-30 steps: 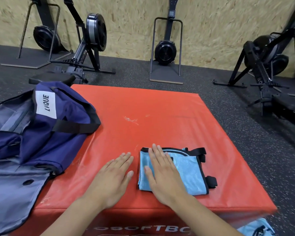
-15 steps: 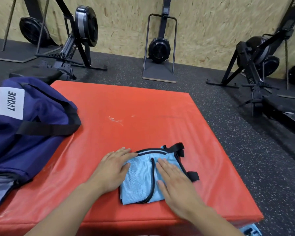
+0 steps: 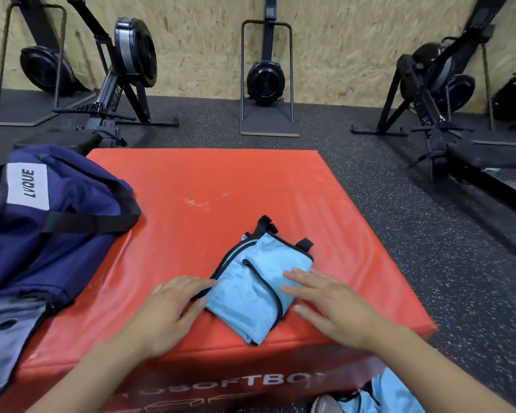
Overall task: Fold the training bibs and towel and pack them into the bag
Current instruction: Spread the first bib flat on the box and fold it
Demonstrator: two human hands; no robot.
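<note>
A folded light-blue training bib with black trim lies at an angle near the front edge of the red soft box. My left hand rests on the box with its fingertips against the bib's left edge. On the other side, my right hand lies flat with straight fingers touching the bib's right part. The navy bag with a white label sits at the left, hanging partly over the box's side. No towel is in sight.
More light-blue bibs lie on the floor at the bottom right, next to a shoe. Black rowing machines stand along the wooden back wall. Dark rubber floor surrounds the box.
The bib has been folded smaller and now lies turned at an angle. My hands have moved off its top and now sit on either side of it.
</note>
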